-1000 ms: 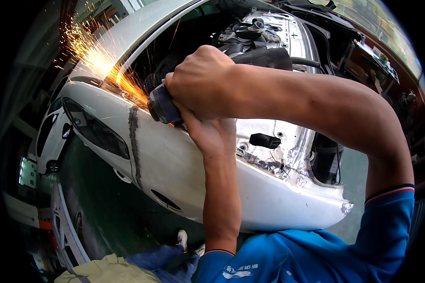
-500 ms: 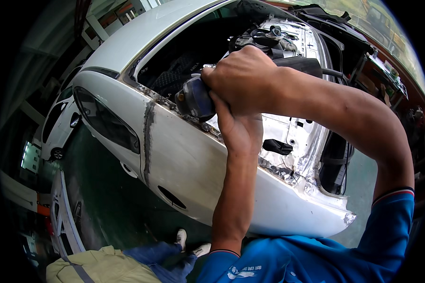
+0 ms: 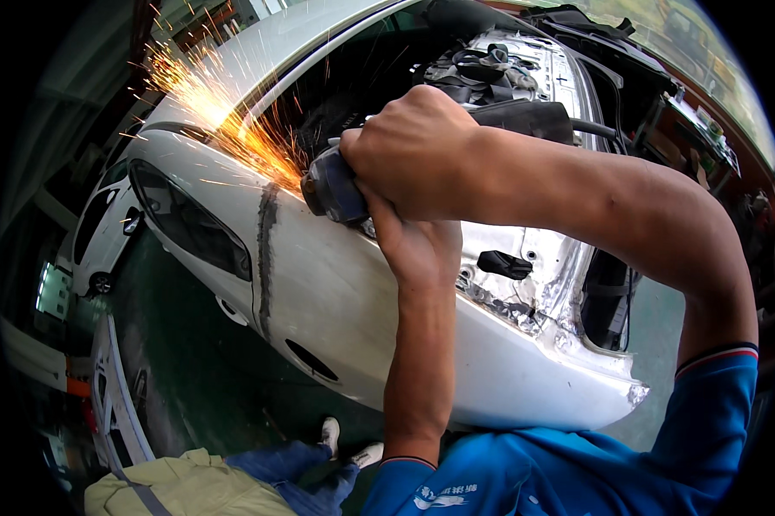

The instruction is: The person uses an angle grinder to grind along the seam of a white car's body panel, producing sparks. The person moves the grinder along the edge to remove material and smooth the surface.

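Note:
With both hands I hold an angle grinder (image 3: pixel 334 185) against the torn upper edge of a white car's rear quarter panel (image 3: pixel 344 284). Over the top of the tool wraps my right hand (image 3: pixel 413 150), fingers closed. My left hand (image 3: pixel 413 241) grips from below, close by the grinder's head; most of its fingers are hidden. The tool's dark rear body sticks out to the right behind my right wrist, with its cable trailing off. Bright orange sparks (image 3: pixel 241 142) stream from the head toward the roof at the upper left. The disc's contact point is hidden.
Stripped white sheet metal and loose black belts (image 3: pixel 482 77) show in the car's open rear. A grey seam (image 3: pixel 267 258) runs down the panel. A person in a pale green jacket (image 3: pixel 190 482) stands at lower left, near a detached white car part (image 3: pixel 116 404). Another white car (image 3: pixel 104 241) is behind.
The grinder and both my hands have shifted slightly left along the panel edge. Sparks now fly from its head; none showed before.

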A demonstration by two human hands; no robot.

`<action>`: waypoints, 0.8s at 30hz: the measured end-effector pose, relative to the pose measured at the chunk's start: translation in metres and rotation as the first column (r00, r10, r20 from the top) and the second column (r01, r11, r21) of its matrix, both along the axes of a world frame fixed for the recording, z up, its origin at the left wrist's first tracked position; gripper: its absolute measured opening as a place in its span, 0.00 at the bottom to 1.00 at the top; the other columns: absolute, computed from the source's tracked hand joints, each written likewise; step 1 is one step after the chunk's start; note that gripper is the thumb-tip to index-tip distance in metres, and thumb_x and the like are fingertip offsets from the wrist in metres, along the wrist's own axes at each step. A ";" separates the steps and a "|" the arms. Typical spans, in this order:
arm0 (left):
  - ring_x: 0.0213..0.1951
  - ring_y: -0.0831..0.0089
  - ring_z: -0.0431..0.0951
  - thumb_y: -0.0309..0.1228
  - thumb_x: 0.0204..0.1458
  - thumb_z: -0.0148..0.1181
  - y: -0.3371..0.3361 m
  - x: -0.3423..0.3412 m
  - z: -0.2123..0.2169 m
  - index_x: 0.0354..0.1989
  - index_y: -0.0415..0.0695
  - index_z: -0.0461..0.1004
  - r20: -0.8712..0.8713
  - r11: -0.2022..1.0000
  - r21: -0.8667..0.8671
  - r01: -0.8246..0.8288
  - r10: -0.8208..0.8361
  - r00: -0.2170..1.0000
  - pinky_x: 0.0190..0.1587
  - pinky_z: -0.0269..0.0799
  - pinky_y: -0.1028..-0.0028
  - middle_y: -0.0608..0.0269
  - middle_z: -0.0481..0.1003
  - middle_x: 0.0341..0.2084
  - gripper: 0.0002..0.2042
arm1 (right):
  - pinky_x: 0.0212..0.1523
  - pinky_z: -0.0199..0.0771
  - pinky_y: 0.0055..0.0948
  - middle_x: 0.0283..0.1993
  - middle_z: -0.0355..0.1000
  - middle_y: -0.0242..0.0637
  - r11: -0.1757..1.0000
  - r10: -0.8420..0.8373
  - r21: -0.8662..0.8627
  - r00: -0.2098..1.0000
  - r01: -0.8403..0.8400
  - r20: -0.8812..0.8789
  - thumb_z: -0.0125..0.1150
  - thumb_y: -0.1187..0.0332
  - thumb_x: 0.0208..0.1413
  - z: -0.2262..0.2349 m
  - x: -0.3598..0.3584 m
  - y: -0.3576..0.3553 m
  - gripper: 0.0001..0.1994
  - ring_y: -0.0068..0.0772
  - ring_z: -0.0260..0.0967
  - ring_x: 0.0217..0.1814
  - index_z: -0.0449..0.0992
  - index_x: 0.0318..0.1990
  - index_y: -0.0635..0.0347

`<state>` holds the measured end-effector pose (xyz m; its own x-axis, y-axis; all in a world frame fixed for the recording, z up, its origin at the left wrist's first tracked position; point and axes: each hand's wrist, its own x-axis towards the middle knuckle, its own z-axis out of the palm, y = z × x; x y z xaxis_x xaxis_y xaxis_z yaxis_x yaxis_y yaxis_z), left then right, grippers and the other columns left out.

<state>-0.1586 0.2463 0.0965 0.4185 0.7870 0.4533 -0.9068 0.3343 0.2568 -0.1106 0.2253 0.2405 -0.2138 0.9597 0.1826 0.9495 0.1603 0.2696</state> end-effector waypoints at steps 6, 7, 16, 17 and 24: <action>0.69 0.73 0.62 0.54 0.70 0.39 0.005 -0.003 -0.003 0.73 0.51 0.53 0.028 1.000 0.007 0.014 -0.015 0.999 0.72 0.56 0.66 0.67 0.61 0.68 0.29 | 0.40 0.80 0.35 0.34 0.82 0.40 0.999 0.024 0.046 0.999 -0.026 0.033 0.59 0.65 0.58 -0.004 0.000 0.002 0.09 0.40 0.83 0.41 0.78 0.40 0.60; 0.69 0.73 0.62 0.53 0.70 0.40 0.006 -0.002 -0.002 0.73 0.52 0.53 0.023 1.000 0.014 0.015 -0.016 1.000 0.72 0.56 0.66 0.68 0.61 0.68 0.29 | 0.40 0.80 0.35 0.34 0.82 0.39 0.999 0.031 0.041 0.999 -0.033 0.031 0.59 0.65 0.58 -0.002 0.000 0.000 0.09 0.39 0.83 0.41 0.78 0.40 0.60; 0.69 0.73 0.62 0.52 0.70 0.42 0.008 -0.003 -0.007 0.74 0.54 0.52 0.092 0.997 -0.026 0.078 -0.075 0.993 0.71 0.58 0.66 0.69 0.61 0.68 0.28 | 0.41 0.80 0.34 0.36 0.82 0.37 1.000 -0.008 0.022 1.000 0.008 0.007 0.58 0.65 0.57 -0.004 -0.001 0.000 0.08 0.38 0.83 0.43 0.78 0.40 0.59; 0.69 0.73 0.62 0.52 0.70 0.42 0.010 -0.003 -0.008 0.74 0.54 0.52 0.112 0.996 -0.031 0.086 -0.082 0.990 0.71 0.58 0.66 0.69 0.61 0.68 0.28 | 0.41 0.80 0.34 0.36 0.82 0.37 0.999 0.001 0.032 1.000 -0.001 0.013 0.58 0.65 0.57 -0.005 -0.002 0.000 0.08 0.38 0.83 0.43 0.78 0.40 0.59; 0.72 0.71 0.57 0.46 0.69 0.45 0.008 -0.001 -0.009 0.73 0.52 0.55 0.209 0.975 -0.003 0.224 -0.218 0.953 0.74 0.52 0.64 0.64 0.59 0.71 0.27 | 0.41 0.80 0.34 0.36 0.82 0.38 0.999 -0.036 0.024 0.998 0.035 0.050 0.59 0.65 0.58 -0.012 0.002 0.002 0.09 0.38 0.83 0.43 0.77 0.40 0.59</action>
